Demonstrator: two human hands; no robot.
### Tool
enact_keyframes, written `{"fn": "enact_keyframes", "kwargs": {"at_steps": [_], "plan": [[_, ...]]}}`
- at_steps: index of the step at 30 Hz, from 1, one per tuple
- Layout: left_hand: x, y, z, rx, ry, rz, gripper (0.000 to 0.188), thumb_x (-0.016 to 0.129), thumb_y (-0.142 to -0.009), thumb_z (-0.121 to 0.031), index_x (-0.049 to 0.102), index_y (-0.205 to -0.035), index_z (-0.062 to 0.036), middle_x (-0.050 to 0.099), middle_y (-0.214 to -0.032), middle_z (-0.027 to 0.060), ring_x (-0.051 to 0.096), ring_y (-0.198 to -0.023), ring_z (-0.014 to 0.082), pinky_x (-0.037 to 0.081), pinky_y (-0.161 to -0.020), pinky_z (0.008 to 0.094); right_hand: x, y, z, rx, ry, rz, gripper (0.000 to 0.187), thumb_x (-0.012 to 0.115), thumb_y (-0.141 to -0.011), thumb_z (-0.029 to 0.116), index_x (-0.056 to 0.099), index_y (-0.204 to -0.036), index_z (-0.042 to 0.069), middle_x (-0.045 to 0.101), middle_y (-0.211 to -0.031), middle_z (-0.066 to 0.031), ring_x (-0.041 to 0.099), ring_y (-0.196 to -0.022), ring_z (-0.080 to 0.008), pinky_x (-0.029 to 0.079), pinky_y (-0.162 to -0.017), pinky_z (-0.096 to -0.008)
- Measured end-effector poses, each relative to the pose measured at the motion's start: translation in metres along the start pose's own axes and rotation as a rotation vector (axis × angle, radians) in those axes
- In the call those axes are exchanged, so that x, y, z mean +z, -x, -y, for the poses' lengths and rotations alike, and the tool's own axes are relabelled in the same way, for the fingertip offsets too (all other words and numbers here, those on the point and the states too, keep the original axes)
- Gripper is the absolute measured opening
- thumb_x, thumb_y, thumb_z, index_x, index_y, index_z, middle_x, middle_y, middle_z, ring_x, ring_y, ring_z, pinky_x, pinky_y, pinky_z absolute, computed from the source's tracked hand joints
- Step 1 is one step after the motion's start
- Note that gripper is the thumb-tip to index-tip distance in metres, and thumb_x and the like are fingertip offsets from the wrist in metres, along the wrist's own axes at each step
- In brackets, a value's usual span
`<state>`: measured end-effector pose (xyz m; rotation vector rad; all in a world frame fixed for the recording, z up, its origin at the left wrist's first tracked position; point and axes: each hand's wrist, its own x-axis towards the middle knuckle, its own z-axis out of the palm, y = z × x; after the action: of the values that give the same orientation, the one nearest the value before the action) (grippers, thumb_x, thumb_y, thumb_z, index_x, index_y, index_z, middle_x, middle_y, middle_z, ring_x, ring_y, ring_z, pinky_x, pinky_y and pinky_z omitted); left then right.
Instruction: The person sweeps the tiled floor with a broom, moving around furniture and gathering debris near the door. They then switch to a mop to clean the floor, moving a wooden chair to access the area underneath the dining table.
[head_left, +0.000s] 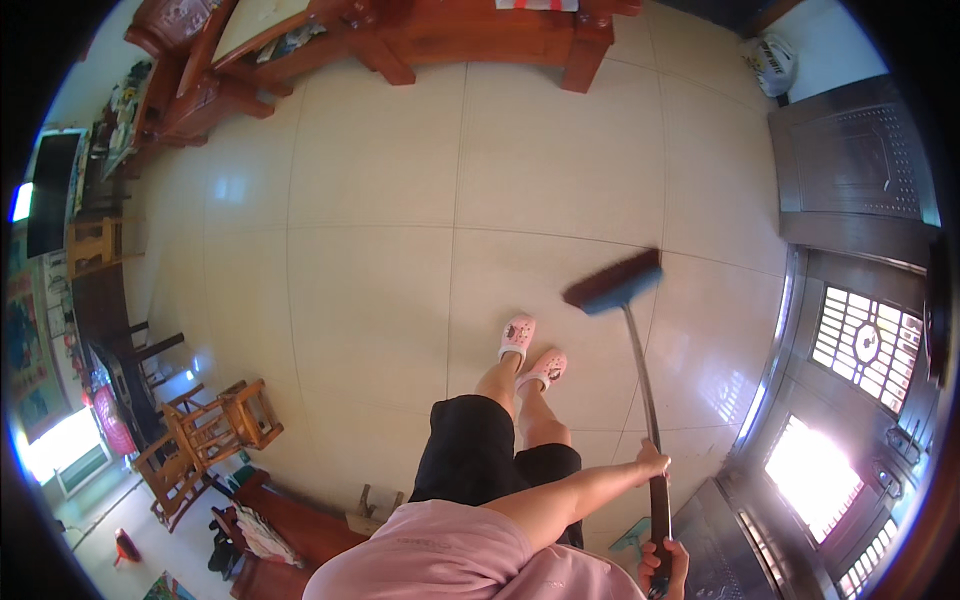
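Observation:
A broom with a blue head and dark reddish bristles (615,283) rests on the tiled floor ahead and to the right of my feet. Its metal handle (642,370) slants back toward me and ends in a dark grip. My left arm reaches across my body, and my left hand (653,460) is closed round the handle at the start of that grip. Lower in the picture, close to the handle's end, my right hand (668,567) wraps round the dark grip. The bristles look slightly blurred.
Pink clogs (517,335) are on my feet. Dark metal doors (850,160) line the right side. Carved reddish wooden furniture (490,38) stands at the far side. Wooden stools (225,425) and a bench (300,520) are at left. A teal object (632,537) lies beside the grip.

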<state>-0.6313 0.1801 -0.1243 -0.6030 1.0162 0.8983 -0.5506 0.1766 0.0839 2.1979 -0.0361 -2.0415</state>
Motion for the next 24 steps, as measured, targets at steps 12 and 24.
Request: {"fn": "enact_keyframes", "kwargs": {"at_steps": [12,24], "plan": [[0.043,0.062,0.025,0.180,0.008,0.342,0.039,0.052,-0.072,-0.007,0.025,-0.098,0.0001,0.048,-0.067,0.0138,0.052,-0.044,0.0192,0.047,-0.040,0.0347,-0.009,0.060,-0.045,-0.407,0.264,-0.139,0.019,0.054,-0.069,0.017,0.050,-0.086,0.009,0.044,-0.064,0.0010,0.041,-0.053,-0.0093,0.033,-0.044,-0.0211],[-0.192,0.105,-0.187,0.630,0.456,-0.243,0.039,0.054,-0.070,-0.002,0.030,-0.100,-0.0051,0.046,-0.064,0.0084,0.049,-0.040,0.0182,0.044,-0.035,0.0314,0.229,-0.033,0.030,0.035,0.609,0.540,0.063,0.049,-0.066,0.005,0.029,-0.126,0.007,0.051,-0.063,-0.0095,0.048,-0.045,-0.0152,0.038,-0.039,-0.0246]]}}
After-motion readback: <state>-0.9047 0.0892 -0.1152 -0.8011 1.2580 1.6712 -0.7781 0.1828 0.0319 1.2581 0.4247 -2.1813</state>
